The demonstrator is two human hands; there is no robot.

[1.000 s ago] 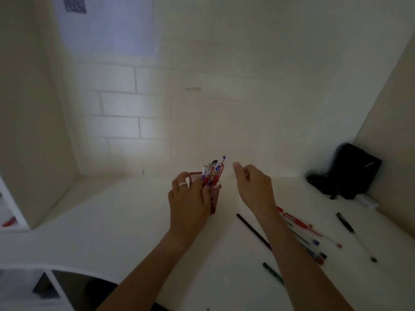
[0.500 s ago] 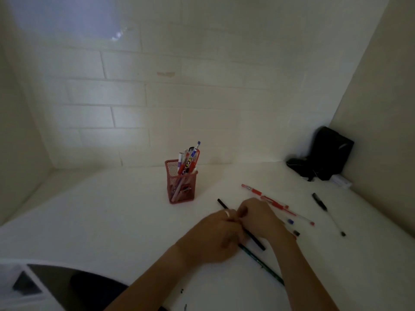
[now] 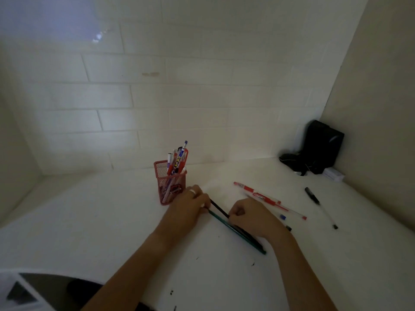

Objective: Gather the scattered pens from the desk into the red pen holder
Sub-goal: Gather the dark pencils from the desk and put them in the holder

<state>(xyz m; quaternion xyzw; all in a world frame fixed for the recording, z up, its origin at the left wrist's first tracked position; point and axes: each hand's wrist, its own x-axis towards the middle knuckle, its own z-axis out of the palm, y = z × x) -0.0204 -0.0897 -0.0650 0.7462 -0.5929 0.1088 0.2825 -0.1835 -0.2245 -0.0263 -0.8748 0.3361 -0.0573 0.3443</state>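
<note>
The red mesh pen holder (image 3: 162,176) stands upright at the middle of the white desk (image 3: 112,221), with several pens sticking out of it. Just in front of it, my left hand (image 3: 188,209) pinches the upper ends of a black pencil (image 3: 219,208) and a green pencil (image 3: 238,230) that lie side by side. My right hand (image 3: 251,217) is closed over the middle of the same two pencils. Two red pens (image 3: 258,195) and a clear pen with a blue cap (image 3: 283,217) lie right of my right hand. A black pen (image 3: 318,205) lies farther right.
A black pouch (image 3: 318,149) leans in the back right corner with a small white box (image 3: 334,173) beside it. Tiled wall runs behind the desk, a side wall closes the right. The desk's front edge curves at lower left above a dark floor.
My hands came down from the holder to the pencils on the desk. The black and green pencils now lie together, with my hands spread apart along them.
</note>
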